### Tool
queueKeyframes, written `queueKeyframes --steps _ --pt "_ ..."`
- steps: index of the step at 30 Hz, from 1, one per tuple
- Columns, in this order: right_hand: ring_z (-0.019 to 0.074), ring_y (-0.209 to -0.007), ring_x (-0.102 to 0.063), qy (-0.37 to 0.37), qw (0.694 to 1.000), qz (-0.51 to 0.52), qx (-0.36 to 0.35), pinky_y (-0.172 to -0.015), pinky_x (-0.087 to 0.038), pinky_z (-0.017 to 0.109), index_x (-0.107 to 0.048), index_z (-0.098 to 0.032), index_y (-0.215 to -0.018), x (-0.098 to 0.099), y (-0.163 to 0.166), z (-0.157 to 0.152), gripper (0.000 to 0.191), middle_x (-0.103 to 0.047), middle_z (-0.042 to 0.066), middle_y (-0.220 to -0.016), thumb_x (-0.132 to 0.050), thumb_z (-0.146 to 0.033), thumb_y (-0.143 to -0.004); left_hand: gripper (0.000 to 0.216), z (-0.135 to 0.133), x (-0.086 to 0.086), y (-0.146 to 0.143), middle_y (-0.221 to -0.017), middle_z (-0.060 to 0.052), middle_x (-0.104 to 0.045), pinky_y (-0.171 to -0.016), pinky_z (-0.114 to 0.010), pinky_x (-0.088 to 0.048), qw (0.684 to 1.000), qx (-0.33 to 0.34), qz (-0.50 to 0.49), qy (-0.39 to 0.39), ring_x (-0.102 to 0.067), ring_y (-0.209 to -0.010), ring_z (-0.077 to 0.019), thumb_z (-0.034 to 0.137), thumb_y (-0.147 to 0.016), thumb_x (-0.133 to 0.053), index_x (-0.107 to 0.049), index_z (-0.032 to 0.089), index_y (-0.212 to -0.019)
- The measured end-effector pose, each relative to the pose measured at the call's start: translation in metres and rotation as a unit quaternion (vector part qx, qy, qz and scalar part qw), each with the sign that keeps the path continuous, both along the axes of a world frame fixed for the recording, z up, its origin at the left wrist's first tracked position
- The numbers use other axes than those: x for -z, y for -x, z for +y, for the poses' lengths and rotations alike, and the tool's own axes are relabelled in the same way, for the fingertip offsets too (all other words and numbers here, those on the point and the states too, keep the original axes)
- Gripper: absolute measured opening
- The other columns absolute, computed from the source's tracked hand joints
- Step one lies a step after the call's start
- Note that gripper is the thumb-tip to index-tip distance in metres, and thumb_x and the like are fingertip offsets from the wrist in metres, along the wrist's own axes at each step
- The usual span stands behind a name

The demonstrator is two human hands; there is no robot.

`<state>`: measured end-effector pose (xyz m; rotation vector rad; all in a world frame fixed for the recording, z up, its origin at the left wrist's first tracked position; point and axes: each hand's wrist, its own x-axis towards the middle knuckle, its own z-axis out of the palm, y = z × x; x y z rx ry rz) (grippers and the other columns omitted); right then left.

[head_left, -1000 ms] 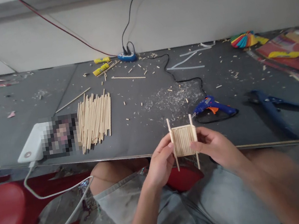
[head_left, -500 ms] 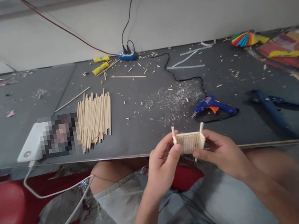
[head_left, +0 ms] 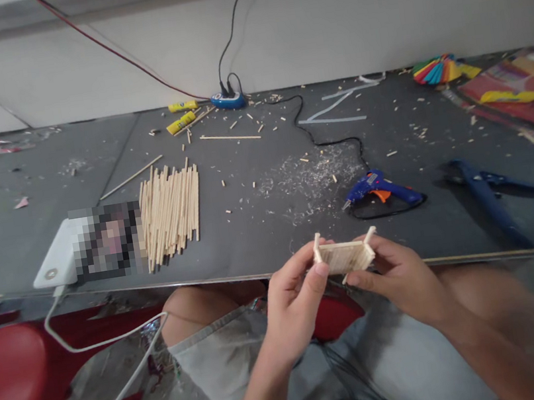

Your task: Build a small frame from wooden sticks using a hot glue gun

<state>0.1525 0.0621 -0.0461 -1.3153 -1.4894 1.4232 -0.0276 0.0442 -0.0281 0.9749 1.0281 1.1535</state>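
A small wooden stick model (head_left: 345, 259), with a slatted panel and a post rising at each upper corner, is held over the table's front edge. My left hand (head_left: 298, 299) grips its left end, thumb on the front. My right hand (head_left: 398, 270) holds the right end, thumb below and fingers behind it. Part of the model is hidden by my fingers. Beyond it lies a blue glue gun (head_left: 383, 188) with an orange trigger. A bundle of wooden sticks (head_left: 172, 214) rests on the dark table (head_left: 248, 243) to the left.
Blue cutters (head_left: 489, 190) lie at the right. A white power bank (head_left: 57, 255) with a cable sits at the left edge. A blue socket block (head_left: 228, 99) stands near yellow tubes (head_left: 181, 122). Colourful strips (head_left: 441, 69) are at the back right. Glue scraps cover the middle.
Both hands have shifted the stick model slightly right and down, and it is tilted a little differently. The things on the table have stayed put.
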Motion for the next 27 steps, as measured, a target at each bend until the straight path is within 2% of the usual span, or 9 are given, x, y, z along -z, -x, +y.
queueKeyframes --steps 6,9,12,14,18,24,27 --pt "0.0201 -0.095 -0.061 0.033 0.999 0.025 0.003 -0.085 -0.046 0.031 -0.063 -0.026 -0.103 -0.002 0.001 0.001 0.033 -0.066 0.002 -0.099 -0.073 -0.03 -0.072 0.028 0.003 0.0 0.0 -0.11 -0.003 -0.068 -0.09 -0.025 -0.045 0.999 -0.021 0.015 0.025 -0.061 -0.102 -0.0186 0.031 -0.086 -0.056 -0.066 0.023 -0.11" --pt "0.0193 -0.092 -0.063 0.088 0.992 0.085 0.013 -0.082 -0.048 0.03 -0.063 -0.026 -0.102 -0.001 0.003 0.003 0.031 -0.068 0.002 -0.098 -0.073 -0.03 -0.072 0.03 0.009 0.007 0.002 -0.112 -0.004 -0.068 -0.09 -0.028 -0.046 0.998 -0.021 0.006 0.06 -0.06 -0.104 -0.0207 0.035 -0.086 -0.054 -0.066 0.022 -0.111" --pt "0.0195 -0.091 -0.064 0.142 0.975 0.168 0.033 -0.082 -0.05 0.031 -0.064 -0.024 -0.098 0.001 0.005 0.007 0.03 -0.07 0.003 -0.096 -0.074 -0.032 -0.07 0.033 0.012 0.016 0.005 -0.114 -0.007 -0.066 -0.094 -0.032 -0.044 0.995 -0.011 -0.045 0.088 -0.058 -0.108 -0.0222 0.038 -0.088 -0.051 -0.064 0.021 -0.114" --pt "0.0195 -0.091 -0.064 0.162 0.961 0.218 0.048 -0.082 -0.05 0.032 -0.064 -0.024 -0.098 0.003 0.007 0.01 0.032 -0.07 0.004 -0.097 -0.075 -0.035 -0.07 0.032 0.012 0.02 0.007 -0.11 -0.007 -0.068 -0.093 -0.033 -0.045 0.993 -0.03 -0.074 0.089 -0.061 -0.105 -0.0212 0.038 -0.088 -0.051 -0.064 0.021 -0.112" --pt "0.019 -0.09 -0.065 0.182 0.939 0.283 0.071 -0.083 -0.049 0.032 -0.063 -0.024 -0.101 0.001 0.012 0.013 0.037 -0.07 0.004 -0.098 -0.076 -0.035 -0.069 0.027 0.005 0.022 0.009 -0.101 -0.005 -0.07 -0.089 -0.029 -0.048 0.991 -0.077 -0.08 0.073 -0.064 -0.095 -0.017 0.034 -0.086 -0.055 -0.065 0.022 -0.108" --pt "0.0184 -0.089 -0.066 0.198 0.923 0.322 0.075 -0.082 -0.05 0.031 -0.063 -0.023 -0.102 -0.003 0.016 0.013 0.033 -0.07 0.004 -0.099 -0.073 -0.034 -0.072 0.027 -0.003 0.016 0.01 -0.108 -0.005 -0.068 -0.088 -0.025 -0.047 0.986 -0.049 -0.112 0.112 -0.06 -0.104 -0.0177 0.026 -0.081 -0.063 -0.066 0.024 -0.108" --pt "0.0195 -0.088 -0.066 0.212 0.917 0.329 0.08 -0.081 -0.051 0.032 -0.062 -0.023 -0.101 -0.005 0.017 0.012 0.035 -0.071 0.004 -0.098 -0.074 -0.036 -0.071 0.028 -0.004 0.016 0.01 -0.107 -0.004 -0.068 -0.084 -0.023 -0.049 0.983 -0.044 -0.139 0.115 -0.061 -0.099 -0.0157 0.021 -0.08 -0.064 -0.065 0.024 -0.108"
